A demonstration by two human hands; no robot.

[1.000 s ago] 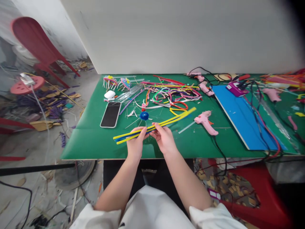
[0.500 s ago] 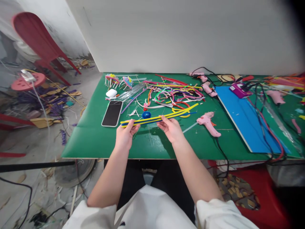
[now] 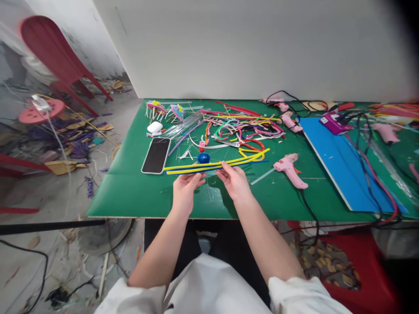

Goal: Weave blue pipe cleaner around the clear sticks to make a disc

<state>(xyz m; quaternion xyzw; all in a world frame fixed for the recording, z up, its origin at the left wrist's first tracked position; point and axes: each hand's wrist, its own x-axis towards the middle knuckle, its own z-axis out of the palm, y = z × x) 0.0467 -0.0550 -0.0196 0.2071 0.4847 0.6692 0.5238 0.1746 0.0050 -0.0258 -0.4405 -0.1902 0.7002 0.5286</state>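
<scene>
A few long fuzzy stems, yellow with blue [image 3: 176,168], stretch sideways just above the green table [image 3: 121,198]. Around their right part, my right hand [image 3: 233,179] is closed, thumb on top. My left hand [image 3: 188,188] is at the stems' underside, left of my right hand, its fingers pressed together below them. Behind the stems lies a round blue object [image 3: 203,158]. A phone [image 3: 156,155] rests by the stems' left ends. Orange-handled scissors [image 3: 252,145] lie behind their right part.
A pink glue gun [image 3: 290,170] lies on the right, near a blue board [image 3: 343,165] and a purple box [image 3: 334,123] with cables. Behind are a pile of coloured stems [image 3: 245,126], a white case [image 3: 155,127] and two small colourful figures [image 3: 177,112].
My left hand has slid right along the stems, nearer my right hand, and now sits lower beneath them. The stems' left ends stick out free. The view has shifted slightly.
</scene>
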